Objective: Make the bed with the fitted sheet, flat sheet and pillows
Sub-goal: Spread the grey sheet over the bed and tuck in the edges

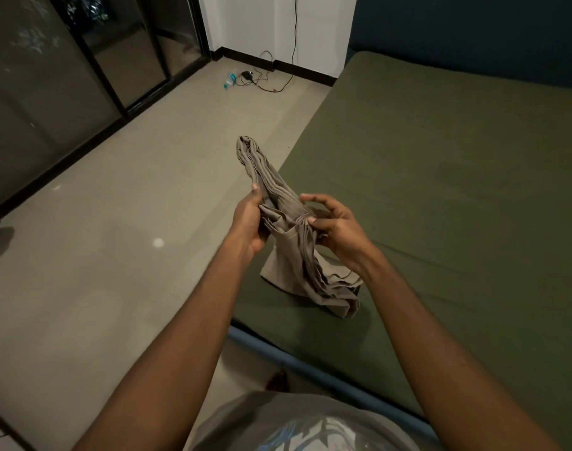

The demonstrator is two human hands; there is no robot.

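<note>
A folded, bunched beige sheet (288,255) is held up over the near left corner of the bed. My left hand (249,222) grips its left side with the thumb on top. My right hand (335,231) pinches its layered edge between fingertips and thumb. One end of the sheet sticks up and away; the other hangs down and touches the mattress. The mattress (441,190) is covered in a smooth olive-green fabric and fills the right half of the view. No pillows are in view.
A blue bed frame edge (278,356) runs along the near side of the mattress. Beige tiled floor (115,239) lies to the left. Dark glass wardrobe doors (50,92) stand at far left. A charger with cables (249,76) and a small bottle (230,81) lie on the floor by the white wall.
</note>
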